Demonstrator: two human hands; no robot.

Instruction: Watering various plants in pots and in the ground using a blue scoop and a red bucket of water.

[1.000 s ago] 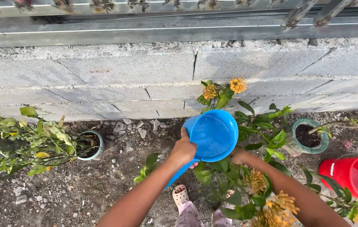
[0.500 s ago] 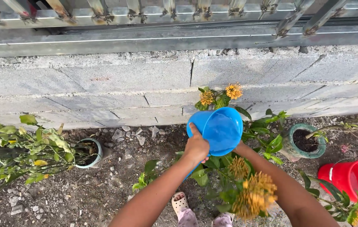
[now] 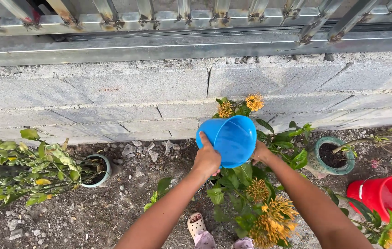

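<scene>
A blue plastic bucket (image 3: 229,138) is held between both of my hands, tipped with its mouth toward me and downward over a leafy plant with orange flower clusters (image 3: 269,216). My left hand (image 3: 206,159) grips the bucket's left rim and side. My right hand (image 3: 259,152) holds its right side. More orange blooms (image 3: 239,105) rise just behind the bucket against the grey block wall (image 3: 136,92).
A green glazed pot (image 3: 336,157) with soil stands to the right. A red bucket (image 3: 391,198) sits at the far right. To the left a pale pot (image 3: 99,170) holds a leafy shrub (image 3: 30,166). Gravel and stones cover the ground; a metal fence tops the wall.
The blue bucket has tilted further forward and down, its mouth turning toward the plant. Both hands rose slightly with it, and the view shifted down a little.
</scene>
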